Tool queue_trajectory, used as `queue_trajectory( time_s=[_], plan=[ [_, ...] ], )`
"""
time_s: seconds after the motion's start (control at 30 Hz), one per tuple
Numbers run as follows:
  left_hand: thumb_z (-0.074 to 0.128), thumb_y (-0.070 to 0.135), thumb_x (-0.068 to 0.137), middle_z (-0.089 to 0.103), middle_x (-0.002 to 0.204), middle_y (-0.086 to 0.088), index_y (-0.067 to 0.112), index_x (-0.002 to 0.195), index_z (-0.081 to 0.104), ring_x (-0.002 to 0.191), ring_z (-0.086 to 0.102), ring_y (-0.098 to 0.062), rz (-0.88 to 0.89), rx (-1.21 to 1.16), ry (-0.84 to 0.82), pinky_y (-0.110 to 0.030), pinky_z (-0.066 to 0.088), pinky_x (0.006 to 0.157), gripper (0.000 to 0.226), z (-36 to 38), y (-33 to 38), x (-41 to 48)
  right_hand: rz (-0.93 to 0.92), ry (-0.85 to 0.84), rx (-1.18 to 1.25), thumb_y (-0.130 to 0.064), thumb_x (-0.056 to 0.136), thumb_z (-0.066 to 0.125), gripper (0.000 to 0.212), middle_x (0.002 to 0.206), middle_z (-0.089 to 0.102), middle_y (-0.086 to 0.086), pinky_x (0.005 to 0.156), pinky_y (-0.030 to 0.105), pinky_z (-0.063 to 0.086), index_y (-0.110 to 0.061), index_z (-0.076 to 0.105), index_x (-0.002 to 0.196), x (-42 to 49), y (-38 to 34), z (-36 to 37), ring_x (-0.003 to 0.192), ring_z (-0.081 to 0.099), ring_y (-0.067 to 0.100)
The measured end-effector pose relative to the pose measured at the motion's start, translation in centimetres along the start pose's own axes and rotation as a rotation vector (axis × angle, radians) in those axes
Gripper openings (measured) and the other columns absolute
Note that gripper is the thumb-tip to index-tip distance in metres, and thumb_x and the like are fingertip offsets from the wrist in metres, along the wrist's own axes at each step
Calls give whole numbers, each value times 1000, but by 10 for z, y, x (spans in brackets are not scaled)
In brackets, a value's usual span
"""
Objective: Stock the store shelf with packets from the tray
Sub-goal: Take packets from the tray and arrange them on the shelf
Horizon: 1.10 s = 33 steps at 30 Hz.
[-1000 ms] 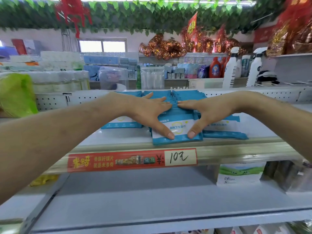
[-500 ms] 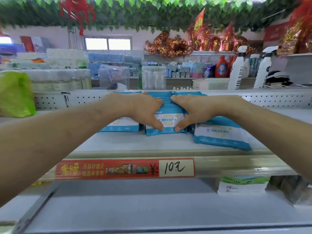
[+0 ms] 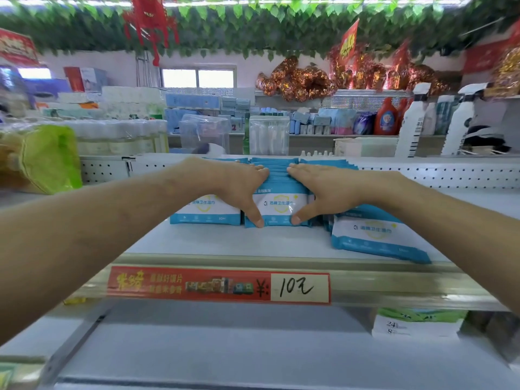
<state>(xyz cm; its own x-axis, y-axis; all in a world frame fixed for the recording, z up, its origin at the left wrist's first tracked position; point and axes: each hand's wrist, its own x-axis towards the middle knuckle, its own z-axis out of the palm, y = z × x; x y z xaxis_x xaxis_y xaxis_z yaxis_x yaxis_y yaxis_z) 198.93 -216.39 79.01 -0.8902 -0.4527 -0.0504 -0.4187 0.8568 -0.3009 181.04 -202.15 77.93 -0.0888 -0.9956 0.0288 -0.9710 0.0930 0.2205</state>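
Head view shows our left hand and right hand spread flat over the middle row of packets on the shelf, thumbs pressing its front face. We judge these packs light, soft and slick, best squeezed as a row from both sides.

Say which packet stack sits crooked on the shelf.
The right stack: skewed and nearest the front edge of the shelf. The left stack and middle stack sit square.
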Motion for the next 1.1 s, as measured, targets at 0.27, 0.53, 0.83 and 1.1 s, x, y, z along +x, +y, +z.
queue_trajectory(
  time_s=[0.27, 0.53, 0.83, 1.1],
  plan=[
    [77, 73, 75, 34, 165, -8, 10, 160, 20, 142, 45, -31, -11, 53, 11, -48, 38, 118, 121, 2, 0, 11, 5, 52, -94, -86, 80, 56, 120, 173, 8, 3, 127, 39, 16, -16, 9, 165, 8, -5, 2, 158, 14, 22],
    [81, 66, 76, 35, 164, -8, 10, 161, 18, 142, 44, -30, -21, -2, 15, -48, 39, 118, 120, 2, 0, 10, 10, 66, -103, -83, 81, 59, 116, 173, 12, 3, 126, 39, 19, -16, 14, 164, 6, -8, 0, 157, 17, 22],
    [80, 69, 75, 28, 169, -7, 10, 164, 9, 147, 40, -28, 12, -104, 37, -41, 36, 121, 128, -8, 4, -1, 42, 41, 109, -74, 83, 65, 116, 173, 6, -4, 124, 33, 17, -24, 2, 166, -29, 22, -12, 157, 16, 19],
    [58, 90, 73, 20, 173, 2, 20, 166, 12, 155, 29, -20, 200, -197, 117, -39, 26, 127, 125, -41, 64, 4, 180, -126, 309, -89, 70, 62, 122, 171, 6, -18, 122, 32, 13, -38, 5, 164, -87, 75, -12, 156, 14, 10]
  ],
)
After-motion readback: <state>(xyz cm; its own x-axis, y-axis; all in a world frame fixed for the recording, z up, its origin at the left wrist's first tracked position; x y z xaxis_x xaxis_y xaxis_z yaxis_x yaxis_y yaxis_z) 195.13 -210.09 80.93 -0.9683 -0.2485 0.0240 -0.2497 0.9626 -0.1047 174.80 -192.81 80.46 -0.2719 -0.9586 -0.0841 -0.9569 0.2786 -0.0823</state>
